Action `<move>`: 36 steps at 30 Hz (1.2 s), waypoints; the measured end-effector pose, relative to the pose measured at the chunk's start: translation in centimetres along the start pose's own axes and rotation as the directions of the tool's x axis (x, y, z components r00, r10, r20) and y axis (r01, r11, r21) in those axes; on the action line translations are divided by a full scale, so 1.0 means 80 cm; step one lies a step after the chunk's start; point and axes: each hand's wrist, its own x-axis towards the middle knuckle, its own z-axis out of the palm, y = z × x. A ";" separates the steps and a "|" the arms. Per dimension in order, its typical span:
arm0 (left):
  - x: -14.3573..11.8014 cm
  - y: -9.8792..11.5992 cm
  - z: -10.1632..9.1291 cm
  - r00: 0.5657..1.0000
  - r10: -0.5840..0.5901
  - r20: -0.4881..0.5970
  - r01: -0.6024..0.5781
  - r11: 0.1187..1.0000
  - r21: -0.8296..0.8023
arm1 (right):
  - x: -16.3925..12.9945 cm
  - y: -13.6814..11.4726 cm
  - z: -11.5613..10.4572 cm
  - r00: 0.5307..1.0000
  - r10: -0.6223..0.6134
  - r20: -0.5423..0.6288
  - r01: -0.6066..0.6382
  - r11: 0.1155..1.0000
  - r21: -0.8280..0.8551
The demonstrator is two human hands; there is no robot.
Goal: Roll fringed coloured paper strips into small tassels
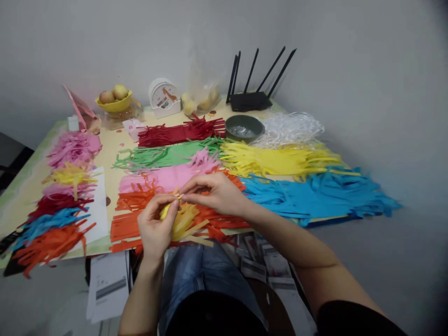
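Note:
My left hand [156, 226] grips the rolled base of a yellow fringed paper bundle [184, 221] just above the table's near edge. My right hand [213, 191] pinches the top of the same bundle with thumb and fingertips. Under both hands lies orange fringed paper [126, 228]. Beyond it lie sheets of fringed paper in pink [164, 177], green [157, 156], dark red [182, 132], yellow [276, 158] and blue [315, 193].
Finished paper tassels in pink, yellow, dark red, blue and orange [52, 242] line the table's left side. A grey bowl [244, 128], clear plastic strips [290, 128], a black router [250, 98], a yellow fruit bowl [114, 101] and a white holder [164, 97] stand at the back. Papers lie on the floor [108, 284].

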 end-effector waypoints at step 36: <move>-0.047 -0.018 -0.006 0.886 -0.438 0.153 0.437 0.679 -0.590 | -0.037 0.001 0.087 0.956 0.175 -0.234 -0.107 0.955 0.278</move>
